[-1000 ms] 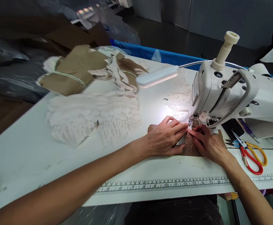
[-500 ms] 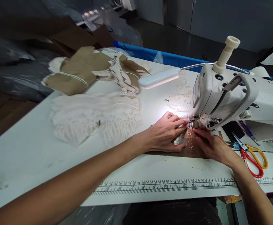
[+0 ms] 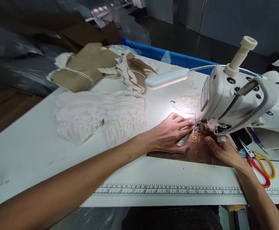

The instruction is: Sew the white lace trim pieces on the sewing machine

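My left hand (image 3: 171,132) lies flat, fingers stretched toward the presser foot (image 3: 196,127) of the white sewing machine (image 3: 219,92). Its fingertips rest on pale lace trim (image 3: 187,100) that stretches back behind the foot. My right hand (image 3: 222,150) is just right of the needle area, thumb apart from the fingers. Its fingertips are partly hidden by the machine head. Beneath both hands is a brown plate (image 3: 194,153) with thread scraps and a small red-arrow sticker (image 3: 194,137).
White lace pieces (image 3: 101,111) and tied brown-and-white bundles (image 3: 84,67) lie to the left. A lamp (image 3: 166,78) lights the needle area. Scissors with red and yellow handles (image 3: 261,166) and a dark phone-like slab (image 3: 241,137) lie right. A ruler strip (image 3: 168,191) runs along the front edge.
My right hand has drawn slightly right, away from the presser foot, and its thumb has lifted apart. My left hand stays by the foot. The camera view has shifted a little.
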The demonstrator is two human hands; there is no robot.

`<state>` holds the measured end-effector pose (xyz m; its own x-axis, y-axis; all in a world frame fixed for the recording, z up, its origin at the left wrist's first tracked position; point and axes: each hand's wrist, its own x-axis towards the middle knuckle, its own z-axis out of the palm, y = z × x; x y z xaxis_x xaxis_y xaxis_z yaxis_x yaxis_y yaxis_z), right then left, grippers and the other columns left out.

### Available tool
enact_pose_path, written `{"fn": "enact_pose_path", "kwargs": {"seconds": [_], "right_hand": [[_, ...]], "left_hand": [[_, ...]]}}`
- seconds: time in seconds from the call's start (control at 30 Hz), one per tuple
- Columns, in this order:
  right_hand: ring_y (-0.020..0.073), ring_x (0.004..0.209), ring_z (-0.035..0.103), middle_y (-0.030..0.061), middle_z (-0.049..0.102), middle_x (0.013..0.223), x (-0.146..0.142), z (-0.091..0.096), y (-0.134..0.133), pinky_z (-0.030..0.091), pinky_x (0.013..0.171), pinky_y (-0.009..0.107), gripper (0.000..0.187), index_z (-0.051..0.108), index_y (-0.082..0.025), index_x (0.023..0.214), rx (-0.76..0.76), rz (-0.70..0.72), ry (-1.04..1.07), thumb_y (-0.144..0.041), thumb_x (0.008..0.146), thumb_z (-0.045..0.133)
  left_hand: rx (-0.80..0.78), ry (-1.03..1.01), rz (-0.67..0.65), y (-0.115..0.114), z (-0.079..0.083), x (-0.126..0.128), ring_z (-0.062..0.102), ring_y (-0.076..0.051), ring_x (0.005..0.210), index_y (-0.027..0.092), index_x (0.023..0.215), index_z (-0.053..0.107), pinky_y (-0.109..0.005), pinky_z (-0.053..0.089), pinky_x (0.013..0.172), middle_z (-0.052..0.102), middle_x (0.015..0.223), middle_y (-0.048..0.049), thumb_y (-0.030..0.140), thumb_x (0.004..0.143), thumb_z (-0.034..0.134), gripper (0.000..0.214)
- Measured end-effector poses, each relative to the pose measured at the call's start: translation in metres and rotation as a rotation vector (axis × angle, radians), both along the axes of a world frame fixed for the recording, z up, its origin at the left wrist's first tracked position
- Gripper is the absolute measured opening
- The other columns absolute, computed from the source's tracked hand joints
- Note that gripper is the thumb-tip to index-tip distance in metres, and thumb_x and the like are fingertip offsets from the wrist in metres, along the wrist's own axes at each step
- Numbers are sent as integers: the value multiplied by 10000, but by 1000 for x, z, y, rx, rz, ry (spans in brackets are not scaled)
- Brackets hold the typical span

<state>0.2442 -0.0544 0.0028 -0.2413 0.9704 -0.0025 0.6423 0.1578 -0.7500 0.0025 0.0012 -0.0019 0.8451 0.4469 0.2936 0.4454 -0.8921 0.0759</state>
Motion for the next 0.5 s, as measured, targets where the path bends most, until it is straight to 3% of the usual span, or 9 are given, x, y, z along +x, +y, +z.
{"fn": "enact_pose_path", "kwargs": {"seconds": [0.23, 0.37, 0.5], "right_hand": [[231, 907, 670, 58, 699, 912, -1, -5, -5, 563, 793, 362, 231, 615, -216, 1032, 38, -85, 69, -373, 913, 495], [254, 924, 661, 81, 684, 948, -2, -9, -5, 555, 816, 400, 226, 630, -215, 1002, 137, -87, -42, -350, 893, 485], [265, 891, 658, 102, 672, 974, -1, -16, -5, 551, 801, 422, 238, 630, -210, 1020, 203, -85, -166, -364, 909, 486]], "left_hand": [[-45, 24, 37, 0, -1, -1, 552, -302, 998, 134, 1145, 607, -447, 377, 892, 641, 1062, -145, 498, 899, 500, 452], [-6, -10, 107, 0, -2, 1, 531, -328, 1059, 118, 1183, 564, -498, 343, 946, 601, 1142, -186, 470, 958, 441, 436], [23, -5, 207, 16, -2, 7, 530, -346, 1076, 88, 1201, 543, -540, 314, 963, 590, 1177, -223, 413, 1002, 353, 425]]}}
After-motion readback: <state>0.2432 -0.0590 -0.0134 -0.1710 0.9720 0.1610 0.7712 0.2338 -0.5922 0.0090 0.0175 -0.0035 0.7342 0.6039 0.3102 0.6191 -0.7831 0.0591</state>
